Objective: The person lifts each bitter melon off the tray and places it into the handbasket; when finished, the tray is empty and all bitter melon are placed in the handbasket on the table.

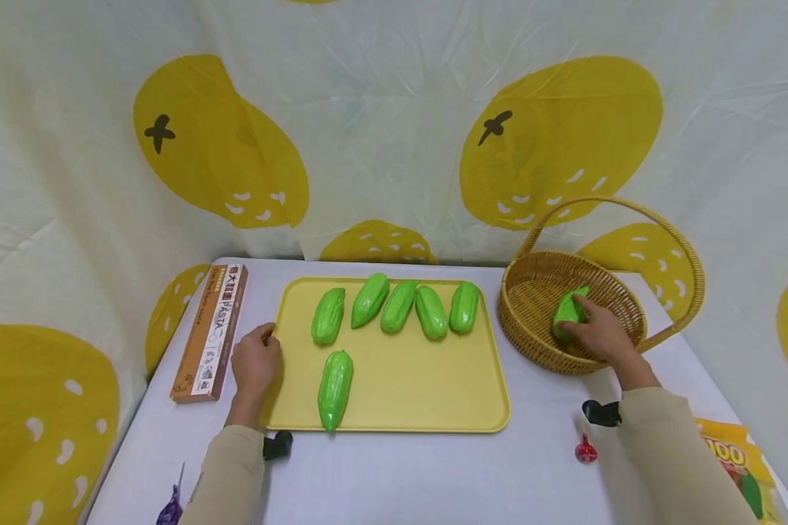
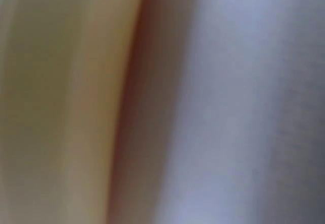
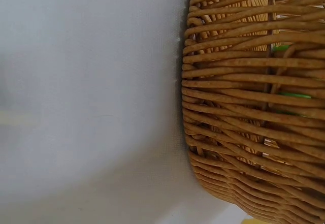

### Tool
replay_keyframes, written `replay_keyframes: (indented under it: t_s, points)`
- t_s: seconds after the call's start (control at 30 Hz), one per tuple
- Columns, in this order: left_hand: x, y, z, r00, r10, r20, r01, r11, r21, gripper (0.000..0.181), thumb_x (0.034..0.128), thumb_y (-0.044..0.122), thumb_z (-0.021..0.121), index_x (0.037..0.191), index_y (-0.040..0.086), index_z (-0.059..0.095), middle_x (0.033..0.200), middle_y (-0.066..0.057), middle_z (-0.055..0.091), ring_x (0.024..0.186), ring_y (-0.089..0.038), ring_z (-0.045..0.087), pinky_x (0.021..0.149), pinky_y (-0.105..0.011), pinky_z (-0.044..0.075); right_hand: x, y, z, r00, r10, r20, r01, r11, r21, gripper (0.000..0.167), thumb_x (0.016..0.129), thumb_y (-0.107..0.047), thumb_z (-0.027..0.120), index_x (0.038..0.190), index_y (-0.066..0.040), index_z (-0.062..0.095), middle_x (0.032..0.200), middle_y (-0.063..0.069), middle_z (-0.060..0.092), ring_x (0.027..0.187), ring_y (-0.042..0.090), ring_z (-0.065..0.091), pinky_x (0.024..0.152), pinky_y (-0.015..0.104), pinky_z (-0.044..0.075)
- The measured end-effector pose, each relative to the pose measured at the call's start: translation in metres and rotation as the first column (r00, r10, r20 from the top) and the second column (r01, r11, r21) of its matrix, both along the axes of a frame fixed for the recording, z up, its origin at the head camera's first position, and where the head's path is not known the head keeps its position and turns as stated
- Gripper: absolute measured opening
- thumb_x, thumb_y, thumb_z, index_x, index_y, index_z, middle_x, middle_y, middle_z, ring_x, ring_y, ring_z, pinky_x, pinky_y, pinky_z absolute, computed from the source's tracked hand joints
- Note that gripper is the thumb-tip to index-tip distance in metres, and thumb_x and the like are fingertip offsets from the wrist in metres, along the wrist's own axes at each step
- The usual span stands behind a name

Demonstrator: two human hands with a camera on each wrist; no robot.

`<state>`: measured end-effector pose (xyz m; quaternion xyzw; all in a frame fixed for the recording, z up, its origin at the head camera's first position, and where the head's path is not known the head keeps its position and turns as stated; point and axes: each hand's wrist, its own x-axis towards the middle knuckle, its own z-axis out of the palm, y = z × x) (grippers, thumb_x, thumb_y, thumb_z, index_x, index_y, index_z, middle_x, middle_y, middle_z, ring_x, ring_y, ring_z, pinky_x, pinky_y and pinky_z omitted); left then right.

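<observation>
In the head view, my right hand (image 1: 600,332) reaches into the wicker basket (image 1: 532,343) and holds a green vegetable-shaped piece (image 1: 568,315) between thumb and fingers. The right wrist view shows the side of the basket (image 3: 244,92) close up, with bits of green through the weave. At the left edge of the yellow tray (image 1: 420,394), my left hand (image 1: 256,364) has its fingers curled at the rim. Several green pieces lie in the tray: a row along the back and one piece (image 1: 335,390) at the front left. The left wrist view is blurred.
A pasta box (image 1: 210,332) lies left of the tray. A red wrapped candy (image 1: 586,449) is below the basket, a purple wrapped one (image 1: 170,508) at the front left. A yellow packet (image 1: 745,467) lies at the right edge. The basket's handle (image 1: 692,270) arches up.
</observation>
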<state>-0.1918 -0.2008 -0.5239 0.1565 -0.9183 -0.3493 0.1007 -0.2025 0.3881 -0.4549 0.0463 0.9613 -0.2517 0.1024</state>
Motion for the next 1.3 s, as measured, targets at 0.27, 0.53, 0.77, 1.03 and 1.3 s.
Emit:
replay_keyframes:
  t_s: [0.27,0.53,0.77,1.03,1.3]
  points:
    - [0.000,0.000,0.000,1.000,0.000,-0.002,0.000,1.000,0.005,0.039,0.0958,0.009,0.048,0.128,0.001,0.069,0.120,-0.024,0.072,0.110,-0.048,0.068,0.088,-0.060,0.050,-0.006,0.010,0.000,0.999,-0.017,0.042,0.016,1.000,0.018,0.080,0.101,-0.030,0.060,0.157,0.009,0.017,0.141,0.048,0.035,0.112,0.051,0.044,0.093,0.063,0.042]
    - [0.000,0.001,0.001,1.000,0.002,-0.005,-0.002,1.000,0.002,0.039,0.0959,0.009,0.048,0.128,0.001,0.068,0.120,-0.025,0.072,0.110,-0.048,0.068,0.088,-0.060,0.050,-0.009,0.013,0.004,0.997,-0.033,0.072,0.030,0.999,0.042,0.080,0.100,-0.027,0.058,0.156,0.010,0.015,0.137,0.045,0.039,0.109,0.050,0.044,0.090,0.060,0.043]
    - [0.000,0.001,0.001,1.000,0.008,0.012,-0.008,1.000,0.002,0.039,0.0966,0.009,0.049,0.130,0.002,0.068,0.122,-0.024,0.071,0.112,-0.048,0.067,0.090,-0.061,0.050,-0.009,0.013,0.002,0.996,-0.043,0.078,0.041,0.999,0.030,0.080,0.101,-0.027,0.058,0.157,0.010,0.014,0.138,0.046,0.036,0.109,0.050,0.044,0.088,0.058,0.043]
    - [-0.001,0.001,0.001,1.000,0.014,0.018,-0.014,1.000,0.014,0.039,0.0973,0.010,0.049,0.131,0.002,0.067,0.123,-0.024,0.071,0.112,-0.047,0.067,0.091,-0.060,0.050,-0.008,0.011,0.003,0.996,-0.048,0.073,0.046,0.998,0.034,0.080,0.101,-0.028,0.056,0.156,0.011,0.013,0.138,0.046,0.037,0.106,0.048,0.045,0.085,0.054,0.043]
    - [0.000,0.001,0.002,1.000,0.013,0.018,-0.013,1.000,0.020,0.039,0.0976,0.010,0.050,0.131,0.002,0.067,0.122,-0.024,0.071,0.111,-0.047,0.067,0.090,-0.060,0.051,-0.006,0.009,0.004,0.996,-0.051,0.073,0.049,0.998,0.034,0.080,0.102,-0.031,0.055,0.156,0.011,0.013,0.138,0.046,0.037,0.105,0.047,0.045,0.081,0.048,0.043]
